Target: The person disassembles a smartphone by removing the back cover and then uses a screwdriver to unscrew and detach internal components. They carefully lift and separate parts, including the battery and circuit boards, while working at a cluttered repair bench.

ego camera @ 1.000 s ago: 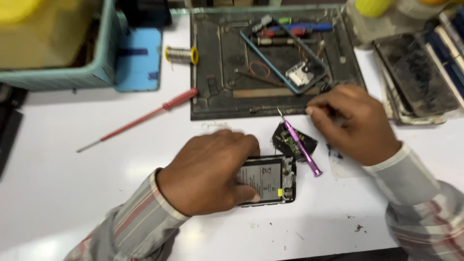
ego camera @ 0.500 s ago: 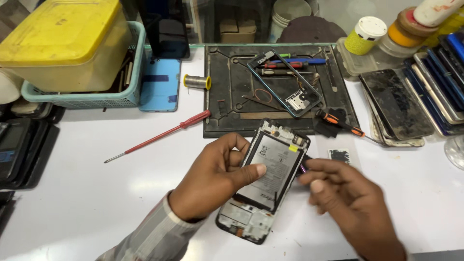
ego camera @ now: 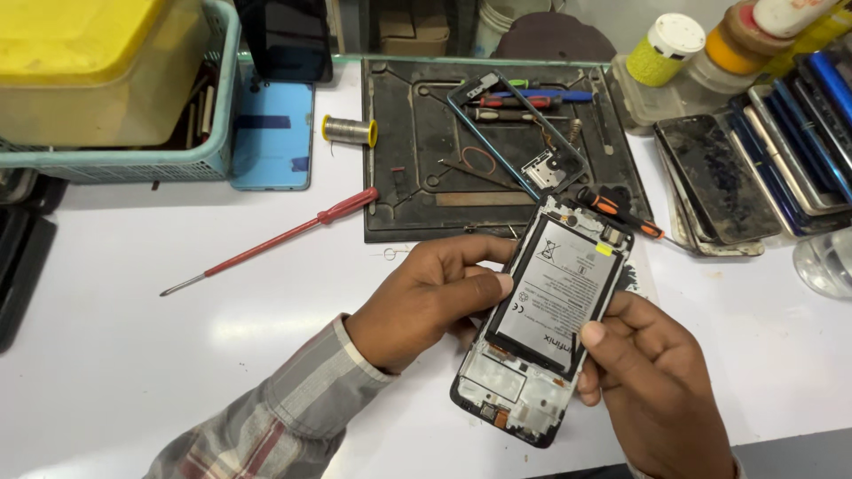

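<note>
An opened phone [ego camera: 543,324] with its back cover off, grey battery exposed, is tilted above the counter, its top end pointing away, gripped along both long edges.

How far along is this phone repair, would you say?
The opened phone already has its back cover off: the battery and inner frame are exposed, and a separate blue frame lies on the black work mat. Right now the left hand and right hand both hold the phone above the table. The battery is still in, and the red screwdriver lies unused.
</note>
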The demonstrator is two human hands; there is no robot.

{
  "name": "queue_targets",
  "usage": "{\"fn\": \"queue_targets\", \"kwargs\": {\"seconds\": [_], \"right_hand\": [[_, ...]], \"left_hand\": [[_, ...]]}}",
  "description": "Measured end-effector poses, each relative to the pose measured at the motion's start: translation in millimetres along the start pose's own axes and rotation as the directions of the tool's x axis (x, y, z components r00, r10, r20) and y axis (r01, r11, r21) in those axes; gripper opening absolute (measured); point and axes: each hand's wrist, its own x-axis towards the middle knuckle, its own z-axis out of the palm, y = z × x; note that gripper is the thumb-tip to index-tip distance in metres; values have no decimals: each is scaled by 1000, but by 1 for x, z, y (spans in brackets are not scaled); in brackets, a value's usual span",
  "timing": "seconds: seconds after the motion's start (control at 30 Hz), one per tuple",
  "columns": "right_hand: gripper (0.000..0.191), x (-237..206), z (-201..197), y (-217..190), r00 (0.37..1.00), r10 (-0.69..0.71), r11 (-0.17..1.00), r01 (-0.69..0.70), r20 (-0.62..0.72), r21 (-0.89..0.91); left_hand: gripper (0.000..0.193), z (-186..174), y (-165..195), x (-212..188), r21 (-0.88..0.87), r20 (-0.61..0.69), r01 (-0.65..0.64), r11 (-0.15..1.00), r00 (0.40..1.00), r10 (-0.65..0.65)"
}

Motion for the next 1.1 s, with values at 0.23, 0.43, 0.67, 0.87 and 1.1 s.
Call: {"fn": "queue_targets", "kwargs": {"seconds": [0.23,0.43,0.67,0.87,1.1], "right_hand": [[31,-6,-9,6,998,-50,997,47,47,62],[31,-3,-8,9,998,-14,995,8,59,103],[34,1,-4,11,995,95,988,-94,-1,125],[33,-3,-7,12,996,20,984,-34,82,174],[32,-7,1,5,997,17,990,-28,82,141]], "left_hand": [[42,0,-6,-2,-41,11,1,999,1000,-1],[36,0,-3,-3,-70,-13,33,997,999,-33],[30,-1,-8,0,-118,-22,28,993,999,-31],[29,-2,-11,1,-143,11,21,990,1000,-19],[36,0,-11,1,-113,19,1,994,1000,1]]}}
